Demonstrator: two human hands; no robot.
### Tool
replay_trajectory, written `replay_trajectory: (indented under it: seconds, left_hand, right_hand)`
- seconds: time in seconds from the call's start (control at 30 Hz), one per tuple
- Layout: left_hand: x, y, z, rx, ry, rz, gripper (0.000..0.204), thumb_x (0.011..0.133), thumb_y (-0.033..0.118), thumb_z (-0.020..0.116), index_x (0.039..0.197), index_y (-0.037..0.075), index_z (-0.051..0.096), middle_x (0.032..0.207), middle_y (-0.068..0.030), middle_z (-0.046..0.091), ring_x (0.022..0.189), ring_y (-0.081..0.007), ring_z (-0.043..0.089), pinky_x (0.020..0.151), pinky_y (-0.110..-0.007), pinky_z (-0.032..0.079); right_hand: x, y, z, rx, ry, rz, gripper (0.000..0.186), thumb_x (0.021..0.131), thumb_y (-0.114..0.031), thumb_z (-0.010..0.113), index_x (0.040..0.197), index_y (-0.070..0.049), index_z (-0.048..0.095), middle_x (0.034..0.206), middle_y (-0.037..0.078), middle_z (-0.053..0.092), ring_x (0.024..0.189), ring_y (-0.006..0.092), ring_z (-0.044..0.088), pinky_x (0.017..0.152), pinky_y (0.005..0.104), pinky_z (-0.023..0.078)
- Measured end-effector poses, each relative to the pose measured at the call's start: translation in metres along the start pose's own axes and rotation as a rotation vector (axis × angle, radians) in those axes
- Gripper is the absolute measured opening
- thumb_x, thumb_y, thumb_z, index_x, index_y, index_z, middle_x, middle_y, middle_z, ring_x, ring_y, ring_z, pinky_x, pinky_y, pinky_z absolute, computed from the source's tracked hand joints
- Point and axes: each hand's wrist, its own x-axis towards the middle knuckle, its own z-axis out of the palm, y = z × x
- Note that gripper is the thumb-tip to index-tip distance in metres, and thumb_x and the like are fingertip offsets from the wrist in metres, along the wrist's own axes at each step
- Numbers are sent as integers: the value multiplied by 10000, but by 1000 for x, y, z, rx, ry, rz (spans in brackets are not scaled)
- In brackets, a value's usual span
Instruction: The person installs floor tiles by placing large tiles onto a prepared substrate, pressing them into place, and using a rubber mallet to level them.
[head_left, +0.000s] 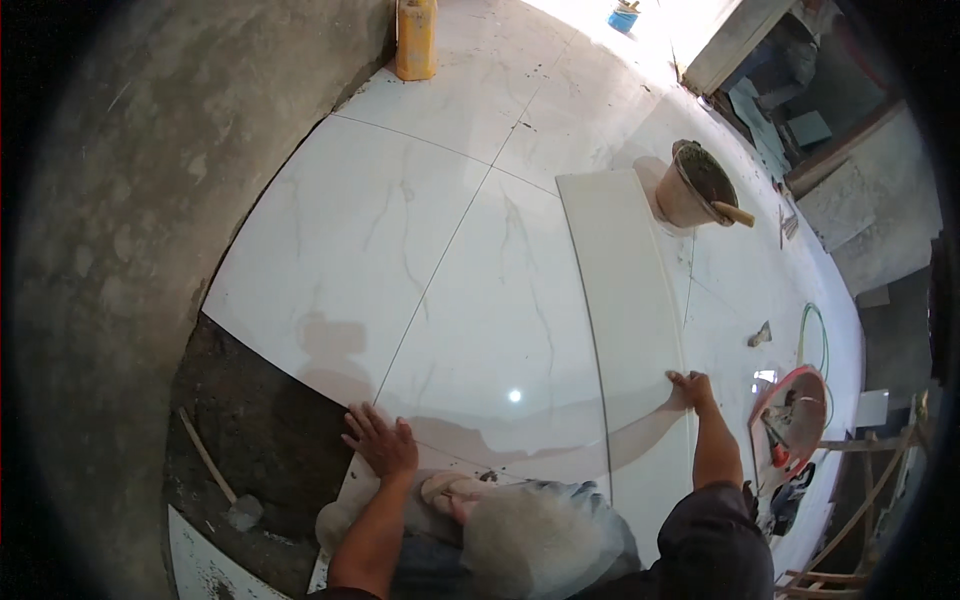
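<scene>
Looks like the positioning step, judging by the long white tile strip [628, 300] lying lengthwise on top of the laid marbled tiles [480, 270]. Resting palm down with the left hand [380, 445], fingers spread wide, at the tile edge beside the bare cement bed [270, 400], with nothing in its grasp. Curling the right hand [690, 388] over the strip's right-hand edge, fingers bent and closed on it, with too little showing to tell how firmly. Lying on the cement bed, left of the left forearm: a wooden-handled mallet [243, 510], with a white tile offcut [215, 570] near it. Well to the right of the left hand: a mortar bucket [685, 195] and a red-rimmed basin [812, 400]. Probably calls next for bringing the left hand across to the strip, then lifting rather than dragging, keeping it level. Could chip a corner or scratch the glaze otherwise.
</scene>
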Motion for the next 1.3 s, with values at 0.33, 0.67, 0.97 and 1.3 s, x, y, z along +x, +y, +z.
replay_trajectory:
  seconds: [0.33, 0.67, 0.97, 1.3]
  left_hand:
    - [-16, 13, -5, -75, -52, 106, 668, 971, 360, 378, 1472, -53, 223, 1566, -229, 160, 1464, -374, 112, 1160, -582, 62]
    - [-6, 7, 7, -130, -53, 251, 657, 925, 323, 424, 1440, -60, 284, 1526, -236, 234, 1432, -399, 203, 1141, -612, 139]
    - [45, 50, 7, -181, -217, 327, 686, 925, 345, 441, 1452, -60, 273, 1540, -240, 215, 1425, -421, 202, 1144, -606, 124]
    - [214, 163, -2, -57, -356, 570, 740, 966, 441, 404, 1458, -83, 228, 1537, -269, 175, 1426, -447, 164, 1136, -621, 91]
  right_hand:
    - [-37, -152, 82, -318, 140, -622, 543, 905, -379, 613, 1328, -53, 516, 1361, 182, 514, 1302, 359, 416, 1080, 446, 351]
    - [-150, -413, 225, -542, -383, -1691, 643, 966, -539, 407, 1483, -163, 332, 1558, 160, 241, 1449, 325, 205, 1175, 522, 158]
    - [43, -517, 202, -328, 79, -1331, 679, 969, -527, 414, 1488, -105, 299, 1556, 154, 245, 1449, 331, 188, 1171, 525, 143]
    - [197, -563, 158, -134, 447, -617, 531, 981, -313, 372, 1448, -61, 364, 1493, 286, 285, 1406, 443, 228, 1149, 553, 156]
